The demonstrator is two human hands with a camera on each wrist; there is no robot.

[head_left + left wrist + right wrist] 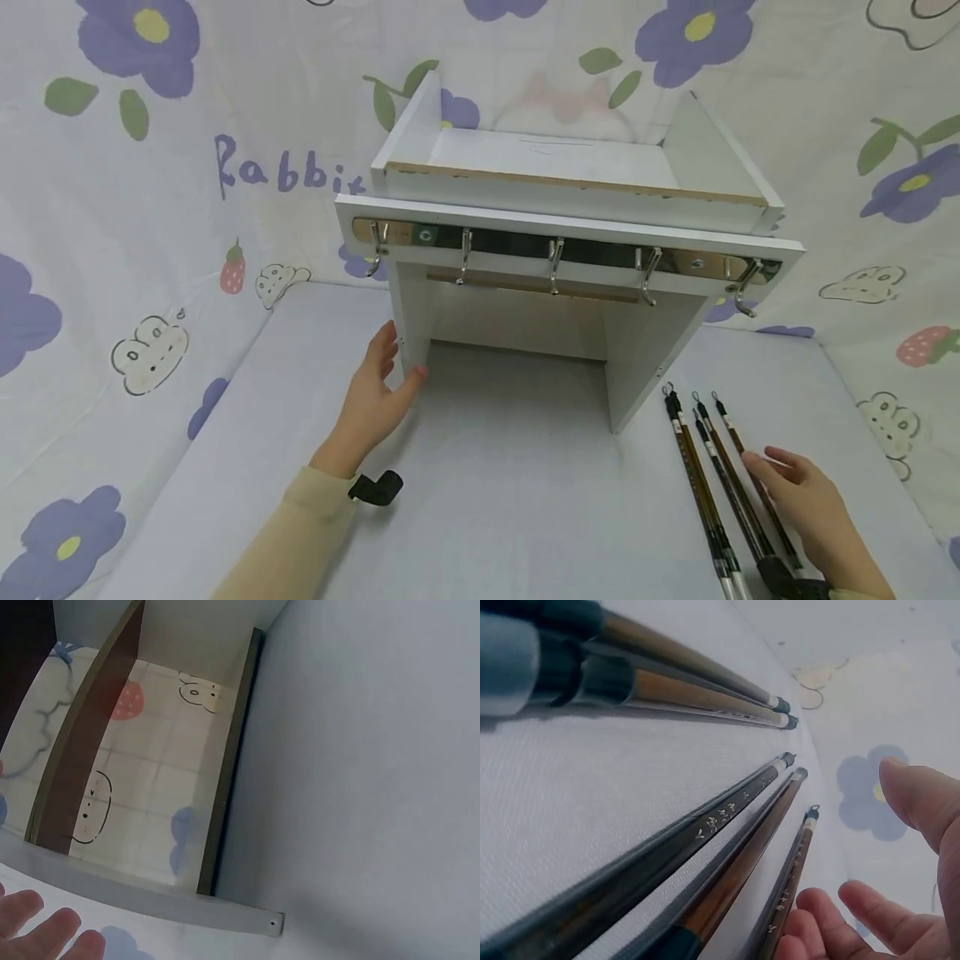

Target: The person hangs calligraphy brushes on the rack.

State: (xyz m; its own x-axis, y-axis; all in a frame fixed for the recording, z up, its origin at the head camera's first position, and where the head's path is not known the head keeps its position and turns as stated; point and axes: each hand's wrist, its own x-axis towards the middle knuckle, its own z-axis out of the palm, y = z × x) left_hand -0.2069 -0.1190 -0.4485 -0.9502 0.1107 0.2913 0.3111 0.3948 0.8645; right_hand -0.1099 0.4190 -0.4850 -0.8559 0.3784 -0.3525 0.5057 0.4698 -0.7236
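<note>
A white wooden shelf (570, 215) with a row of metal hooks (555, 265) along its front stands on the white-covered table. My left hand (372, 410) is at the lower left side panel (411, 321), thumb spread from the fingers; whether it touches the panel I cannot tell. In the left wrist view, its fingertips (56, 930) show outside the panel edge. On the right lie several calligraphy brushes with brown and dark handles. My right hand (806, 500) is beside the rightmost brush (789, 881), fingers loosely bent and thumb apart. Contact with that brush is unclear.
Patterned cloth (285, 75) with purple flowers and rabbits hangs behind and at the sides. The shelf's right side panel (645, 358) stands close to the brushes' looped ends. White table surface (517, 492) lies between the two hands.
</note>
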